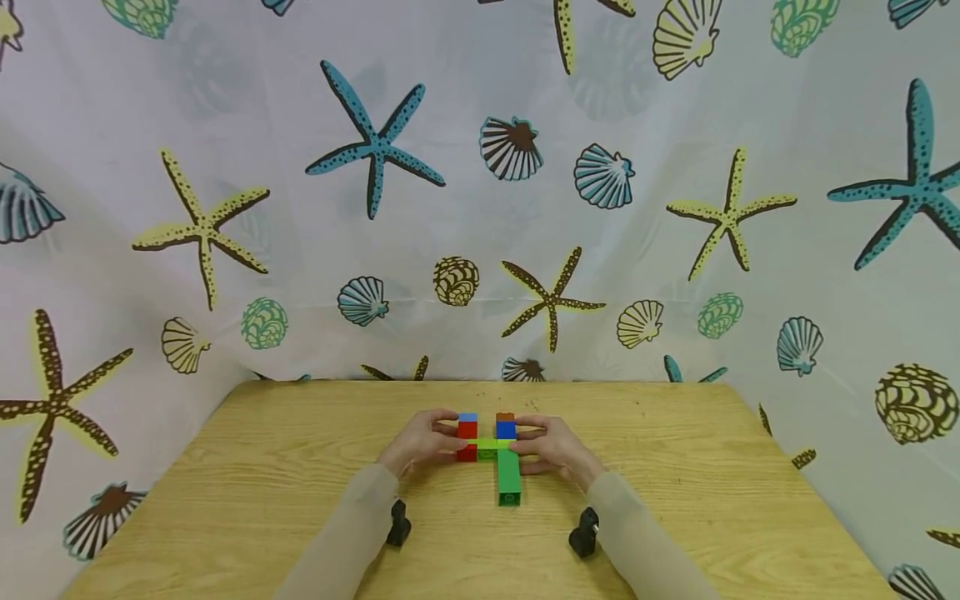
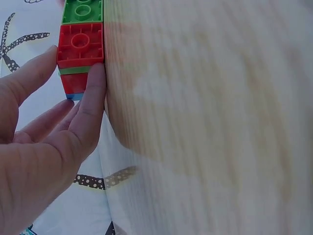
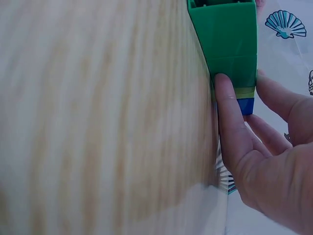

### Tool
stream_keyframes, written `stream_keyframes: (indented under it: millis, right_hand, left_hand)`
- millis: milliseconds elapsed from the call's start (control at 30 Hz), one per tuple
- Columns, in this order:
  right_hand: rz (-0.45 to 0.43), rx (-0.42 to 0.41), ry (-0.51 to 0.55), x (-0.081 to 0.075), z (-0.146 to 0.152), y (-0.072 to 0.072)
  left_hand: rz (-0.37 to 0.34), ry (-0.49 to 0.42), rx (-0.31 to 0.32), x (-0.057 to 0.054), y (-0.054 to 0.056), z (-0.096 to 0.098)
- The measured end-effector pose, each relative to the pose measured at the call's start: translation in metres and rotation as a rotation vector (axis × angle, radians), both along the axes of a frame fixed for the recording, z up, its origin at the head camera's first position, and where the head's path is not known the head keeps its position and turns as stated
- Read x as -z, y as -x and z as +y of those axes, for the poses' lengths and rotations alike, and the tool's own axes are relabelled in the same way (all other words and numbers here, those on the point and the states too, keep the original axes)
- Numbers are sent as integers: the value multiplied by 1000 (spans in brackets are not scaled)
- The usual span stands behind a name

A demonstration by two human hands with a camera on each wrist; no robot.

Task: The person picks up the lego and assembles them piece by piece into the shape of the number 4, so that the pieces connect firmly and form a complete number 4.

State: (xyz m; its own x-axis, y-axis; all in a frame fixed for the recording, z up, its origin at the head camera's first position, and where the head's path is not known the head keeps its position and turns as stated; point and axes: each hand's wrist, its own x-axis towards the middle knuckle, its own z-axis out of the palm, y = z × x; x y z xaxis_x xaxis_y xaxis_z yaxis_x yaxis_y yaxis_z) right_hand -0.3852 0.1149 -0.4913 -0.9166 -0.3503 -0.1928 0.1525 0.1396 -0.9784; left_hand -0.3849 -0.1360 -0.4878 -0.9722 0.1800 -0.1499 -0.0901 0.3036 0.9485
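Note:
A joined build of toy building bricks (image 1: 487, 451) is held between my two hands over the table. Its left column shows red bricks (image 1: 467, 429) with a light blue brick (image 1: 467, 417) at the far end. The right column has a blue brick (image 1: 506, 430), a brown brick (image 1: 506, 416) and a long green brick (image 1: 509, 479) pointing toward me. Lime pieces bridge both columns. My left hand (image 1: 429, 438) grips the red end by its sides; the left wrist view shows a red brick's hollow underside. My right hand (image 1: 553, 446) grips the opposite side beside the green and blue bricks.
The wooden table (image 1: 300, 475) stretches below and around the build. A white curtain (image 1: 465, 208) printed with starfish and shells hangs behind the table and along its sides. Small black devices (image 1: 399, 523) sit at both wrists.

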Motion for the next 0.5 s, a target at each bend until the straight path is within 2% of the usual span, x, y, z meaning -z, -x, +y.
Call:
stream_keyframes:
  millis: [300,500]
  right_hand:
    - [-6,8,-6,3,4,0]
    - [47,27,-57,-1,15,-6]
  left_hand:
    - [-17,-8,9,-3,-6,-7]
    - [43,67,3,-10,-12,-17]
